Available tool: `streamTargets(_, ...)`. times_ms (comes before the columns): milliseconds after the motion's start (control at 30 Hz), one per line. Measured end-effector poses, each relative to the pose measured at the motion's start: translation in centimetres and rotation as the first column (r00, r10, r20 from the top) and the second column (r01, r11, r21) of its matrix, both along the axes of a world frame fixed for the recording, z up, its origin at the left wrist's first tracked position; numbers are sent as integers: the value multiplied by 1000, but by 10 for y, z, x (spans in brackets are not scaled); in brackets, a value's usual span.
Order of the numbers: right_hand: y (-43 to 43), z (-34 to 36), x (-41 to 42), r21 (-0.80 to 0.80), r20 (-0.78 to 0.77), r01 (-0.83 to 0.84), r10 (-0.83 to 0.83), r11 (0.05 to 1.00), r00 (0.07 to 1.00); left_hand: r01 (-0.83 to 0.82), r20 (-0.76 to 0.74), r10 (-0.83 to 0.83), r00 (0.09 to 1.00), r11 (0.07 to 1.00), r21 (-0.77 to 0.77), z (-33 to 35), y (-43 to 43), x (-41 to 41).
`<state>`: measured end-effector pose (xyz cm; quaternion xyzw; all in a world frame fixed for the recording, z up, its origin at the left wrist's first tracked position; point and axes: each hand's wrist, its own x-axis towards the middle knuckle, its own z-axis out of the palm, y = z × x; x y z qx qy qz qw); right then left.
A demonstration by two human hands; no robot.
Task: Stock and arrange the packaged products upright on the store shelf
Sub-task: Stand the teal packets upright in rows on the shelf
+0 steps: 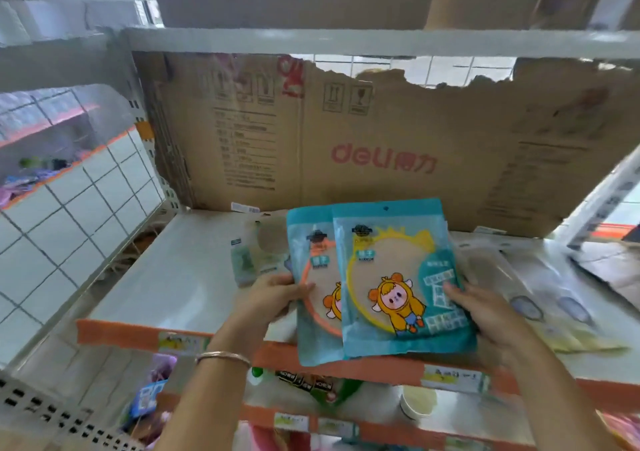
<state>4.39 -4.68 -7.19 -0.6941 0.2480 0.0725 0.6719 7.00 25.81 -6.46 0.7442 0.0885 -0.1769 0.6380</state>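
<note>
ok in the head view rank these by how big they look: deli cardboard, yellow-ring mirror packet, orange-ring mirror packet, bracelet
1. deli cardboard
2. yellow-ring mirror packet and orange-ring mirror packet: they look alike, and the orange one is partly hidden behind, so they are not ranked
3. bracelet, smallest though nearest the camera
</note>
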Motion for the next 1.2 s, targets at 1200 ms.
streamTargets(1200,-459,6,-442,-238,281,837,-790,493,545,623,240,-580,778,764,-171,6,-552,-229)
